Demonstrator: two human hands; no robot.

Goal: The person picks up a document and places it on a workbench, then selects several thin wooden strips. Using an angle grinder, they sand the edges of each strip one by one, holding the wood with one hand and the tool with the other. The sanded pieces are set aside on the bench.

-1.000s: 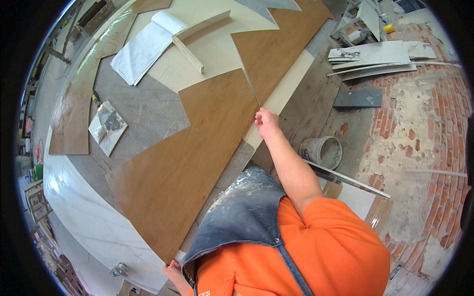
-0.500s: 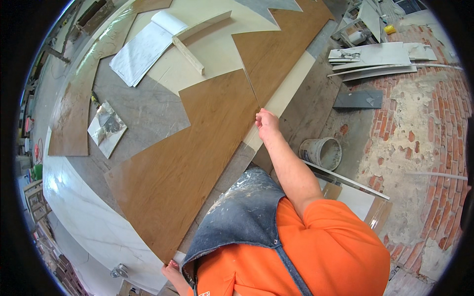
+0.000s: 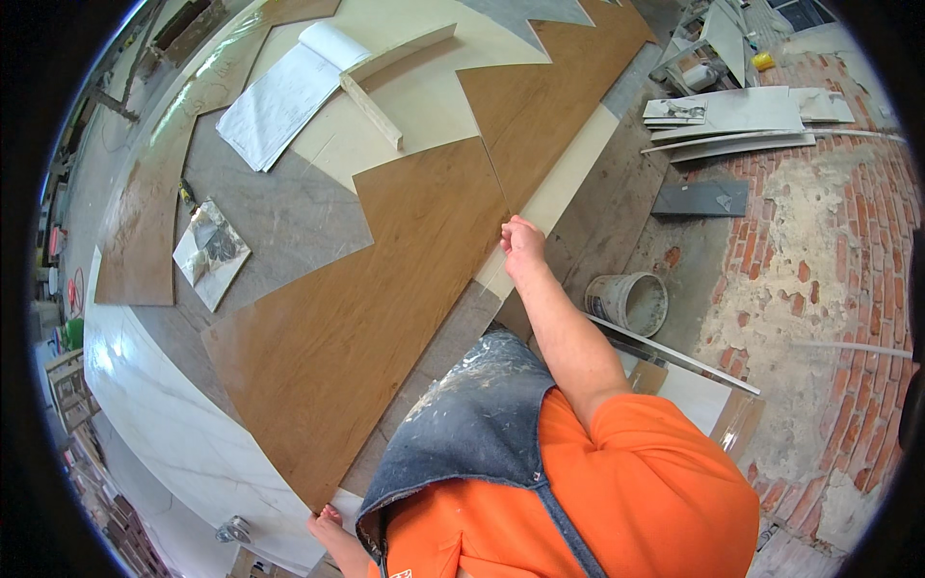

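A brown wood-look panel [image 3: 337, 318] with a stepped far edge lies flat on the large work table. My right hand [image 3: 521, 239] is closed with its fingers pinched on the panel's near edge, beside the narrow seam with a second brown panel [image 3: 540, 106]. That second piece has a zigzag left edge and stretches away to the far right. At the panel's near-left corner, my left hand [image 3: 329, 525] grips the edge, its fingers partly hidden by the panel and my apron [image 3: 462, 414].
On the table lie a pad of drawn sheets [image 3: 289, 91], an L-shaped pale strip [image 3: 385, 82] and a smeared white tile [image 3: 212, 252] beside a small tool. Right of the table, a bucket [image 3: 644, 303], stacked white offcuts [image 3: 732, 116] and a grey slab [image 3: 700, 197] stand on the brick floor.
My left hand and the panel's near-left corner have shifted slightly left. My right hand keeps its grip by the seam. The whole view has moved a little.
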